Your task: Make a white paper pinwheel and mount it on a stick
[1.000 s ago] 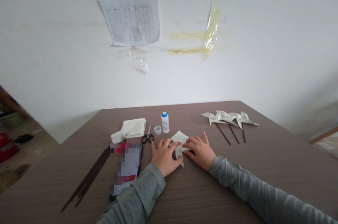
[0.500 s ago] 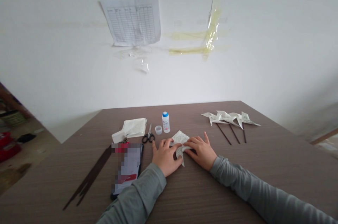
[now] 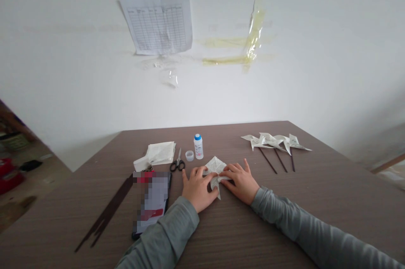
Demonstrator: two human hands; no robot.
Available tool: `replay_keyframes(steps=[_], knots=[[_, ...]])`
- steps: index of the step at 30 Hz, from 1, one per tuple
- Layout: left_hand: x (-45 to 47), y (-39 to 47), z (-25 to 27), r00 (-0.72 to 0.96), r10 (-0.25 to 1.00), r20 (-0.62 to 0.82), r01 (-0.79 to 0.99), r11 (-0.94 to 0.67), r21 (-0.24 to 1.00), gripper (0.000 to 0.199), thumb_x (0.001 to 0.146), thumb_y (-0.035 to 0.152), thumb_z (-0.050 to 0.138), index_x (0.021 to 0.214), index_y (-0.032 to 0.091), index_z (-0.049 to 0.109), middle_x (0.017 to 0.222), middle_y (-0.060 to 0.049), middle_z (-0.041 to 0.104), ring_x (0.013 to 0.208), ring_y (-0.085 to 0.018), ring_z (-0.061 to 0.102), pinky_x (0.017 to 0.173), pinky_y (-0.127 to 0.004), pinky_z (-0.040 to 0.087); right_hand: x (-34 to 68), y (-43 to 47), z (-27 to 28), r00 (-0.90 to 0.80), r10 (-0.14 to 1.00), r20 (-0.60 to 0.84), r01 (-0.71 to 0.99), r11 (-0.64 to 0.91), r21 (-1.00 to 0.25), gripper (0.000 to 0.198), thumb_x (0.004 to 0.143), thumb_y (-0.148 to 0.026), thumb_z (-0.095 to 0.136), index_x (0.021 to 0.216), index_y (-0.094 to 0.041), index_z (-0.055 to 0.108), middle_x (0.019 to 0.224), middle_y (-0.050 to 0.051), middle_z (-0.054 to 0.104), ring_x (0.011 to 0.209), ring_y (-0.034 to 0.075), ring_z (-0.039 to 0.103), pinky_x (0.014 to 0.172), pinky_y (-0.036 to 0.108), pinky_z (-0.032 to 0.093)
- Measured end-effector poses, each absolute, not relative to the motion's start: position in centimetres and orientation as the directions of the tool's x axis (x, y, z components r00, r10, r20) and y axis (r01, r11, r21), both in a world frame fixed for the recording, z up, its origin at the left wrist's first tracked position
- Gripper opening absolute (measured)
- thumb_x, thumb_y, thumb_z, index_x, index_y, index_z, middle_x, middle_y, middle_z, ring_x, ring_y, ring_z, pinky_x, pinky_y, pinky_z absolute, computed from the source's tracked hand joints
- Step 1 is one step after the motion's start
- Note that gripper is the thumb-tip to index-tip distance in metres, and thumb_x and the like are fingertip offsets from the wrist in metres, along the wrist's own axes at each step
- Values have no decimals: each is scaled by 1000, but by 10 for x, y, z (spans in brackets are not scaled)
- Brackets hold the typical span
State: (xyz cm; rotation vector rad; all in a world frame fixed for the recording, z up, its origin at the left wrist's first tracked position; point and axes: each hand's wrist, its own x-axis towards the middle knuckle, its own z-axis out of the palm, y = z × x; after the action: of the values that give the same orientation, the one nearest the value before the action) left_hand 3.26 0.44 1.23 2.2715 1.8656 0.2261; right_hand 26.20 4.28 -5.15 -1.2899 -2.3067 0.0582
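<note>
A partly folded paper pinwheel (image 3: 216, 164) with printed text lies on the table between my hands, its far flap and a pointed near flap showing. From the left, my left hand (image 3: 198, 188) grips it, fingers curled over the edge and thumb by the near point. My right hand (image 3: 241, 182) pinches its right side with thumb and fingers, one finger lifted. The fingertips of both hands meet close to the paper's centre and hide part of it.
Behind my hands stand a glue bottle (image 3: 198, 147) with a blue top, a small clear cap (image 3: 189, 156) and scissors (image 3: 177, 163). To the left are stacked paper sheets (image 3: 161, 153), dark sticks (image 3: 109, 214) and a phone (image 3: 153, 203). Several finished pinwheels (image 3: 275, 140) on sticks lie back right.
Almost nothing differs. The paper's far flap looks slightly flatter, with a crease showing, while both hands keep their places on it.
</note>
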Motion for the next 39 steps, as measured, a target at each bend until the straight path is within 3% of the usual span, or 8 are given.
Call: replay_keyframes(steps=[11,18,26,39], knots=[[34,3,18,194,981,-25,947,-180,264,57,110,30,87,164,46,92,185,-11,78,179,-48,62,157,-98,27,261,39,-44,-415,833,366,796,527,-297,34,122,-37,76,139,-55,100,136,7,97,141,45,90,150,94,47],[34,5,12,187,982,1,945,-181,272,58,109,32,87,165,45,90,181,-12,80,177,-48,64,158,-97,26,260,39,-43,-424,820,385,796,540,-273,33,121,-36,77,136,-53,101,136,9,96,138,44,89,149,89,52],[33,3,13,198,980,15,947,-195,256,48,110,30,89,157,43,95,179,-11,80,175,-47,67,156,-100,26,260,40,-44,-404,839,365,801,517,-302,34,120,-33,78,135,-52,102,135,8,96,140,45,89,148,92,51],[32,4,14,194,981,3,939,-186,288,53,107,28,90,157,45,95,181,-11,80,176,-48,66,156,-100,27,260,38,-40,-414,838,355,810,517,-277,30,119,-36,81,134,-52,101,137,9,95,140,45,89,147,92,52]])
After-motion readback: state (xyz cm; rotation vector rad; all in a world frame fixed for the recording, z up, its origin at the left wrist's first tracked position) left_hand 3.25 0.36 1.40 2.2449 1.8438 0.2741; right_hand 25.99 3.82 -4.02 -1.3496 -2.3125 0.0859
